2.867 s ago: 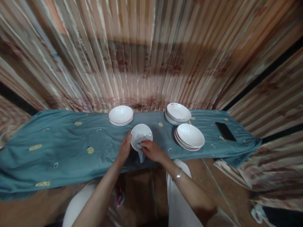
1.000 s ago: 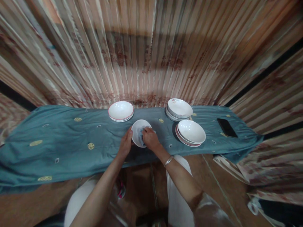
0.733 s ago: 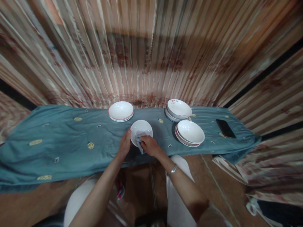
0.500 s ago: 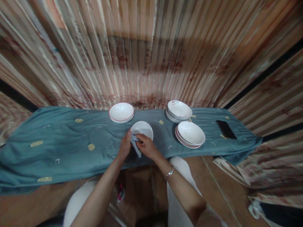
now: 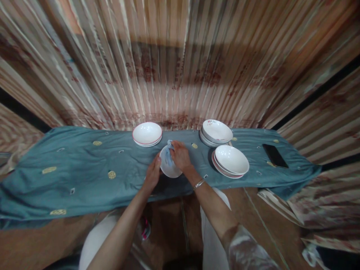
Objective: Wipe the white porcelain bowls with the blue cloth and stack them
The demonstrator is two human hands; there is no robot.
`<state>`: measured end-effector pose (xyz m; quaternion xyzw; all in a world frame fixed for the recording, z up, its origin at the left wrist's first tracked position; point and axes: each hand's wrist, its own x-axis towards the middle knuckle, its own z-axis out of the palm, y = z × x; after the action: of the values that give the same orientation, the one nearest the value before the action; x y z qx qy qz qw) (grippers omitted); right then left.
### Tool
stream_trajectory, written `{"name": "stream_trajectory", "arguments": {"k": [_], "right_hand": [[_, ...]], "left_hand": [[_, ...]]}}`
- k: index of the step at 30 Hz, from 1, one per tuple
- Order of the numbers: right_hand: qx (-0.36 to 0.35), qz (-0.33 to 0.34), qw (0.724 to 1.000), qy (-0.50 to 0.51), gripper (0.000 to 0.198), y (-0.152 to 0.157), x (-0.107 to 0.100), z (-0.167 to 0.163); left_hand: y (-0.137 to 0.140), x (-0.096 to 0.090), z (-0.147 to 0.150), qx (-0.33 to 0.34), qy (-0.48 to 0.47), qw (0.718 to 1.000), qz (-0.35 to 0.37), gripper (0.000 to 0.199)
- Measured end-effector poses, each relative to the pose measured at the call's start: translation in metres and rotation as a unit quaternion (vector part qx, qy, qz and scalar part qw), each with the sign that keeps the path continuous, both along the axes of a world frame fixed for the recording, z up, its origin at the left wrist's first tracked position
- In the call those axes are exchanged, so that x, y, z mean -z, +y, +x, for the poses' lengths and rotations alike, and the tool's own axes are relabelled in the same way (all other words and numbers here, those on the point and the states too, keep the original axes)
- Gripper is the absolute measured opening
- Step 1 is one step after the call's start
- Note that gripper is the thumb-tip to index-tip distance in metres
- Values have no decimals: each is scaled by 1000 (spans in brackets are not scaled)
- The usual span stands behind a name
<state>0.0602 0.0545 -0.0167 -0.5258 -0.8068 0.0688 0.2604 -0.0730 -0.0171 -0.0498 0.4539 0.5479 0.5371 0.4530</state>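
A white bowl (image 5: 172, 171) is tilted over the front part of the cloth-covered table. My left hand (image 5: 153, 171) grips its left rim, thumb at the edge. In my right hand (image 5: 180, 154) is a light blue cloth (image 5: 169, 153), pressed against the bowl's far rim and inner side. The fingers of my right hand are closed on the cloth and partly hide the bowl's right side.
A short stack of red-rimmed white bowls (image 5: 147, 133) stands at the back. To the right are a taller stack of flower-patterned bowls (image 5: 217, 131) and another stack (image 5: 232, 159) in front. A black phone (image 5: 275, 155) lies far right on the teal tablecloth (image 5: 90, 165).
My right hand has moved with the cloth from the bowl's near left side to its far rim. The bowl's tilt has changed, and my left hand still holds its left side.
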Motion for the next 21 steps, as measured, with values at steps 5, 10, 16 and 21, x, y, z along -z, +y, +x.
{"name": "stream_trajectory", "arguments": {"k": [5,10,16,21], "right_hand": [[87,-22,994,-61,24,-1,15,25],[125,-44,986,-102,27,-18,35,45],[115,-45,985,-120,24,-8,26,36],[90,-28,994,-47,23,2,8,5]], "left_hand": [[-2,-2,1,4,4,1000,-1,60],[-2,-3,3,3,-12,1000,-20,61],[-5,-3,3,6,-4,1000,-26,60],[-4,-2,2,17,11,1000,-14,60]]}}
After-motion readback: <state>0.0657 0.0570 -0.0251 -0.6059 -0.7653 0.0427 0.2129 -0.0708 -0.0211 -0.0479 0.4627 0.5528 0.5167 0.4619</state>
